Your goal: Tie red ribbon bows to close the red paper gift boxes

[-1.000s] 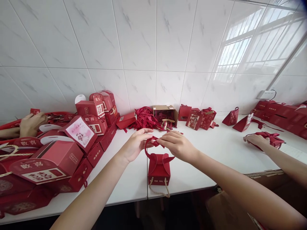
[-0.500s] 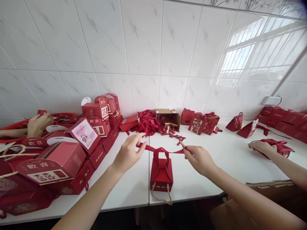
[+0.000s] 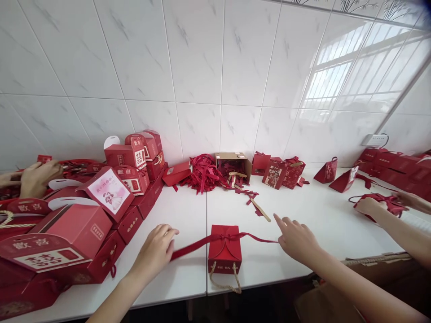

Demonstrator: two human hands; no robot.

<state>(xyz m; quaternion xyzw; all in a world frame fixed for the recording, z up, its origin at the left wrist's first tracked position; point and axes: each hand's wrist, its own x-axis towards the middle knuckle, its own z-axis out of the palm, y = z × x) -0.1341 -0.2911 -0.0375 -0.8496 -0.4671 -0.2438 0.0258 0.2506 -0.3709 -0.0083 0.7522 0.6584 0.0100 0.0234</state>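
In front of me on the white table stands a small red gift box with a twisted rope handle hanging down its near side. Across its top runs a dark red ribbon, knotted at the middle and stretched out to both sides. My left hand is closed on the ribbon's left length, low and left of the box. On the other side, my right hand pinches the ribbon's right end, its index finger extended. Beyond the box lies a gold strip with small red pieces.
Red printed boxes are stacked at left. Along the wall are a ribbon heap, an open cardboard box and several small red boxes. Other people's hands work at far left and at right, on a red box.
Both hands have moved lower and farther apart, pulling the ribbon down onto the box top. The raised ribbon loop has drawn into a flat knot. At right, another person's second hand has appeared.
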